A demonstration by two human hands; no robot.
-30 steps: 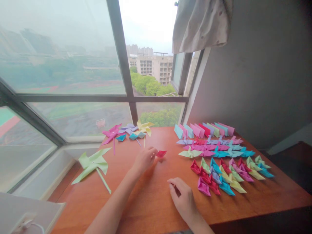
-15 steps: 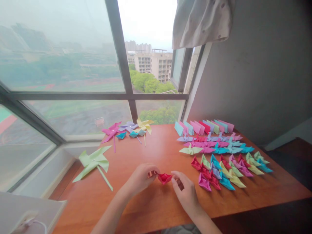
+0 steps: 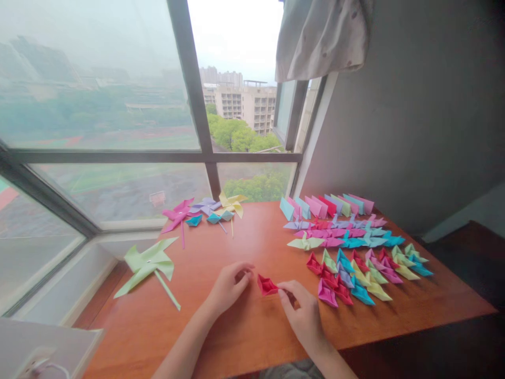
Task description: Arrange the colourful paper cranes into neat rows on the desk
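A small red folded paper boat (image 3: pixel 267 285) is near the front middle of the wooden table (image 3: pixel 244 337). My right hand (image 3: pixel 302 308) pinches its right tip between thumb and fingers. To the left of the boat is my left hand (image 3: pixel 231 287), apart from it, with curled fingers and the thumb near the fingertips; nothing shows in it. Rows of colourful paper boats (image 3: pixel 342 293) lie to the right of my right hand. Behind them are rows of folded paper birds (image 3: pixel 307 242).
Upright folded papers (image 3: pixel 329 206) line the back right. A green paper pinwheel (image 3: pixel 149 261) lies at the left, with more pinwheels (image 3: pixel 179 213) and small blue folded pieces (image 3: pixel 194 220) at the back left. A window frame (image 3: pixel 158 157) borders the table.
My left hand has let go of the red boat's left tip and drawn slightly left. The boat now tilts, its left end raised, still in my right hand. The view has shifted slightly.
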